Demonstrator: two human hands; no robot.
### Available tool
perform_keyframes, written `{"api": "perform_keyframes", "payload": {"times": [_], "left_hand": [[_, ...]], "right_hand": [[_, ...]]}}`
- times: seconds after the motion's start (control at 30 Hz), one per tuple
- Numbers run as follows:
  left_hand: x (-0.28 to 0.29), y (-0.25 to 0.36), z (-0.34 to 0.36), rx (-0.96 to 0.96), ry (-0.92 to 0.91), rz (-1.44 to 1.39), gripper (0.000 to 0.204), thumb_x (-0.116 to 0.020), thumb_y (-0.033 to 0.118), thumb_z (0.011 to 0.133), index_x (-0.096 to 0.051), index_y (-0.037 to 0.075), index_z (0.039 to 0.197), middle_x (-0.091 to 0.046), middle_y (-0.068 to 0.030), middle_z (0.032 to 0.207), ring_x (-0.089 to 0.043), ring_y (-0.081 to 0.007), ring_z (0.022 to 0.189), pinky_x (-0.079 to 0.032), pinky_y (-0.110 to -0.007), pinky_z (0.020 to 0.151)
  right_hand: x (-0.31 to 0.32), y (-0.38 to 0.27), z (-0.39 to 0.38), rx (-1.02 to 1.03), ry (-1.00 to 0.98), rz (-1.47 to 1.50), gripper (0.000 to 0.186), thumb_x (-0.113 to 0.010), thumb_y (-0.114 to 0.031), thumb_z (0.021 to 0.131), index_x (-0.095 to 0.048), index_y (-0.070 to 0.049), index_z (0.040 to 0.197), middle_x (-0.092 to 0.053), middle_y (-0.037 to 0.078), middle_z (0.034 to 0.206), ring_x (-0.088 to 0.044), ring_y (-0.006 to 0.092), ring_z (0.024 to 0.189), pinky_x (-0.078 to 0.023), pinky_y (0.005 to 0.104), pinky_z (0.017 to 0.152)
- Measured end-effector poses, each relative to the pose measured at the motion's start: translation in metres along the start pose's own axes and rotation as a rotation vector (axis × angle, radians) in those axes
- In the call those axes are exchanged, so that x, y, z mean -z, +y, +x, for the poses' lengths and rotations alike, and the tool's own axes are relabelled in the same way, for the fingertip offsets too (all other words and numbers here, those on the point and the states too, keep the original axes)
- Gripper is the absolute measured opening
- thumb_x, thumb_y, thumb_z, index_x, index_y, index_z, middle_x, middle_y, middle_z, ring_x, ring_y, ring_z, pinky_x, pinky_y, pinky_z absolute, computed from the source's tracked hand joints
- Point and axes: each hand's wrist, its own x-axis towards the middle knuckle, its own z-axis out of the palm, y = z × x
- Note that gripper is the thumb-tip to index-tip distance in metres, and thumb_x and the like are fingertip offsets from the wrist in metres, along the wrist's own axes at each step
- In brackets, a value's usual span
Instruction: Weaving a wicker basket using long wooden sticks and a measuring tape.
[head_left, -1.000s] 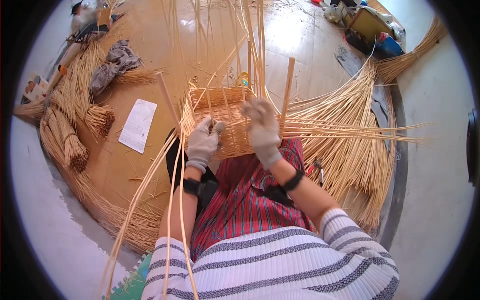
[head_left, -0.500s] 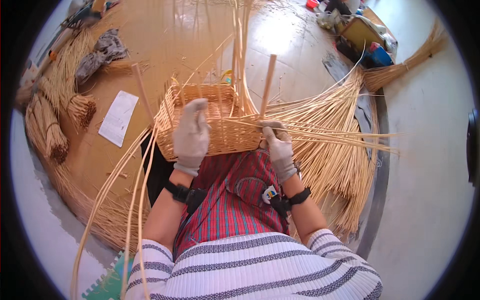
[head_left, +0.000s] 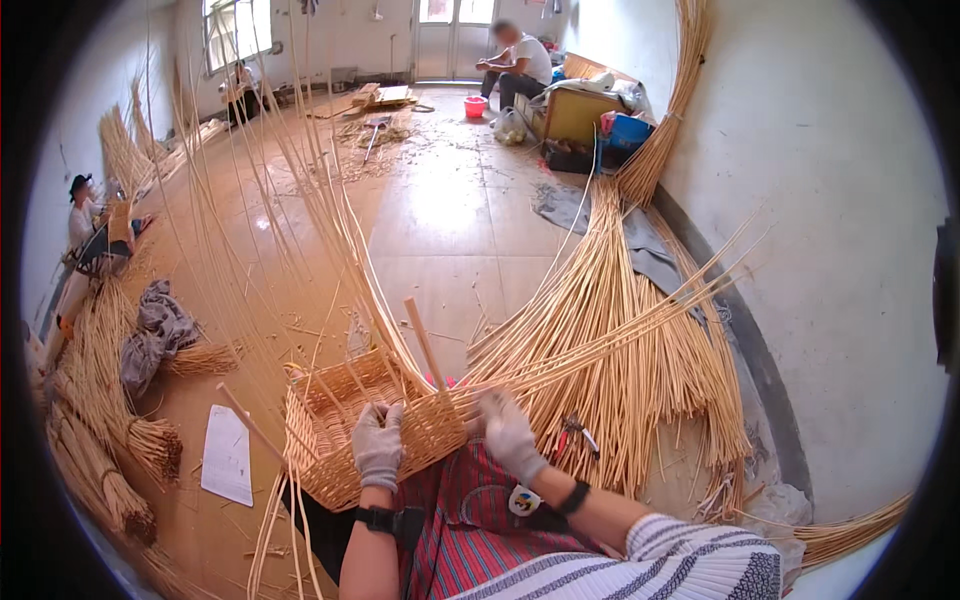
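A rectangular wicker basket (head_left: 330,455), partly woven, rests tilted across my lap, with long willow rods (head_left: 370,270) standing up from its far side. My gloved left hand (head_left: 378,445) is closed over its near rim, fingers inside and palm outside. A wooden post (head_left: 424,340) sticks up at the right corner and another post (head_left: 248,420) at the left. Several loose rods (head_left: 610,335) run out to the right from that right corner. Beside them is my gloved right hand (head_left: 510,435), its fingers smeared by motion, so what it holds is unclear.
A big fan of cut rods (head_left: 600,330) lies at my right with red-handled pliers (head_left: 574,438) on it. Rod bundles (head_left: 110,400) and a white paper sheet (head_left: 228,455) lie left. A seated person (head_left: 520,65) and a red bucket (head_left: 475,106) are farther off.
The view has tilted up and swung, showing more of the room. The basket is now turned, its right end higher. My right hand has moved just off the right corner; the loose rods now slant upward.
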Motion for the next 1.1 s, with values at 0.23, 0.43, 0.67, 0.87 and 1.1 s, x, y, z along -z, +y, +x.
{"api": "perform_keyframes", "payload": {"times": [0.23,0.43,0.67,0.87,1.1], "left_hand": [[0.017,-0.024,-0.042,-0.359,0.034,-0.592,0.018,-0.066,0.004,0.103,-0.066,0.008,0.121,-0.071,-0.0023,0.104,-0.058,-0.0036,0.07,-0.048,-0.023,0.054],[0.095,-0.086,-0.1,-0.132,0.455,-0.353,0.015,-0.06,0.011,0.108,-0.069,0.008,0.12,-0.071,0.0002,0.092,-0.057,-0.0024,0.057,-0.045,-0.018,0.045],[0.13,-0.094,-0.083,-0.435,0.806,0.431,0.054,-0.072,0.039,0.1,-0.062,-0.005,0.13,-0.072,-0.022,0.109,-0.067,-0.0378,0.097,-0.054,-0.045,0.091],[0.147,-0.078,-0.092,-0.218,0.552,-0.036,0.042,-0.068,0.034,0.104,-0.069,-0.004,0.121,-0.069,-0.0149,0.098,-0.064,-0.0267,0.09,-0.052,-0.039,0.083],[0.151,-0.046,-0.153,-0.344,0.382,0.092,0.031,-0.062,0.026,0.107,-0.068,-0.002,0.121,-0.062,-0.0042,0.082,-0.056,-0.0144,0.072,-0.048,-0.031,0.065]], "right_hand": [[0.017,-0.184,-0.045,0.472,-0.509,0.147,0.017,-0.064,-0.008,0.101,-0.067,0.001,0.087,-0.064,0.001,0.069,-0.061,0.0142,0.06,-0.049,0.0288,0.056],[0.008,-0.251,-0.053,1.107,-0.766,-0.078,0.019,-0.064,-0.014,0.099,-0.067,-0.003,0.084,-0.062,0.002,0.067,-0.062,0.0173,0.058,-0.05,0.0312,0.054],[-0.007,-0.246,-0.062,1.312,-0.865,-0.254,0.022,-0.064,-0.02,0.098,-0.068,-0.007,0.081,-0.061,0.003,0.064,-0.063,0.0208,0.057,-0.051,0.0339,0.051],[-0.116,-0.12,-0.082,0.752,-1.05,-0.414,0.012,-0.066,-0.025,0.093,-0.07,-0.013,0.094,-0.068,0.006,0.077,-0.068,0.027,0.069,-0.054,0.0405,0.06],[-0.189,-0.025,-0.077,1.206,-1.241,-0.067,0.056,-0.065,-0.018,0.085,-0.062,-0.021,0.14,-0.069,0.007,0.118,-0.064,0.0319,0.119,-0.047,0.0482,0.109]]}}
